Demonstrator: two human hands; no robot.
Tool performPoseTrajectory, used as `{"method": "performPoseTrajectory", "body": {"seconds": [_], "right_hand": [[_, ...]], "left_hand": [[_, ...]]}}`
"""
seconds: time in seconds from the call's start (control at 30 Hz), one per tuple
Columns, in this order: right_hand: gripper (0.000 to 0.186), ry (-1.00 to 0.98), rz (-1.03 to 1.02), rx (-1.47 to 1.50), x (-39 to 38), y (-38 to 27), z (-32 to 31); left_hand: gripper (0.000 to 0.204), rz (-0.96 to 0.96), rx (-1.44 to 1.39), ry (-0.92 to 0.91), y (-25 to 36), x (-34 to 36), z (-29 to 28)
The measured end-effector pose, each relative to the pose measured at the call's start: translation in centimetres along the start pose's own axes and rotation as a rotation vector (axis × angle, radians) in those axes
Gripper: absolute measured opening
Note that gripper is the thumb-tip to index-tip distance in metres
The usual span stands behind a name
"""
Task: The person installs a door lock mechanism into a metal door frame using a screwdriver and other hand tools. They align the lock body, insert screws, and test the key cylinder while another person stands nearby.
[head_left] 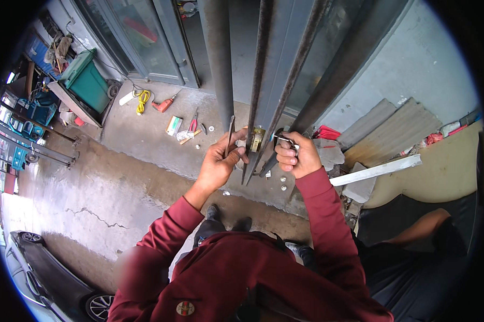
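My left hand (pixel 221 161) is closed round a slim dark metal tool (pixel 231 127), held upright, with its fingertips beside a brass-and-silver lock part (pixel 257 138) set in a vertical grey metal door edge (pixel 269 70). My right hand (pixel 297 155), fingers curled, grips a small silver tool (pixel 283 138) that points toward that edge, just right of the lock part. Dark metal bars (pixel 221 64) rise on either side. On the concrete step below are red-handled pliers (pixel 193 123), an orange drill (pixel 163 104) and small round metal pieces (pixel 284 187).
A yellow cable (pixel 143 101), green bin (pixel 86 80) and small box (pixel 173 125) lie left. A dark car (pixel 49 284) is lower left. Slabs (pixel 376 134), a white strip (pixel 376 170) and a beige board (pixel 424 177) are right, where another person's arm (pixel 413 231) reaches in at lower right.
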State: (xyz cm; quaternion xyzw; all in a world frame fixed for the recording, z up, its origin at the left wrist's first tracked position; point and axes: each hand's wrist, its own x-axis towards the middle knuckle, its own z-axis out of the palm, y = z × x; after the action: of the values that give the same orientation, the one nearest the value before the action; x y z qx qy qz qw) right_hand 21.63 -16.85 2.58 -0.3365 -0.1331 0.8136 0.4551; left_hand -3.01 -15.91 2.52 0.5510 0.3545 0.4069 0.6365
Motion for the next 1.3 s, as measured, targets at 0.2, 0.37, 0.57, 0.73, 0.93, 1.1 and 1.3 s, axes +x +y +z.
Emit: {"method": "performPoseTrajectory", "body": {"seconds": [0.2,0.37,0.57,0.73,0.93,1.1,1.3], "right_hand": [[0.039,0.361,-0.628,-0.613,-0.2,2.7,1.6],[0.031,0.458,-0.88,-1.0,0.4,2.9,2.0],[0.045,0.357,-0.578,-0.679,0.6,1.1,1.2],[0.067,0.39,-0.435,-0.61,-0.2,2.0,1.6],[0.069,0.454,-0.516,-0.751,0.0,1.9,2.2],[0.064,0.302,-0.323,-0.489,-0.6,1.5,1.9],[0.03,0.213,-0.538,-0.703,-0.6,1.7,1.0]], "left_hand": [[0.041,-0.019,-0.04,0.003,0.0,-0.5,-1.1],[0.035,-0.015,0.042,0.08,-1.3,-1.4,-2.2],[0.034,-0.135,0.011,0.067,-1.7,-3.3,-3.9],[0.031,-0.066,-0.009,0.111,-2.6,-4.2,-4.1],[0.029,-0.119,-0.057,0.125,-3.1,-5.2,-4.5],[0.028,-0.174,-0.038,0.131,-3.2,-5.9,-4.7],[0.028,-0.156,-0.034,0.136,-3.5,-6.7,-5.0]]}}
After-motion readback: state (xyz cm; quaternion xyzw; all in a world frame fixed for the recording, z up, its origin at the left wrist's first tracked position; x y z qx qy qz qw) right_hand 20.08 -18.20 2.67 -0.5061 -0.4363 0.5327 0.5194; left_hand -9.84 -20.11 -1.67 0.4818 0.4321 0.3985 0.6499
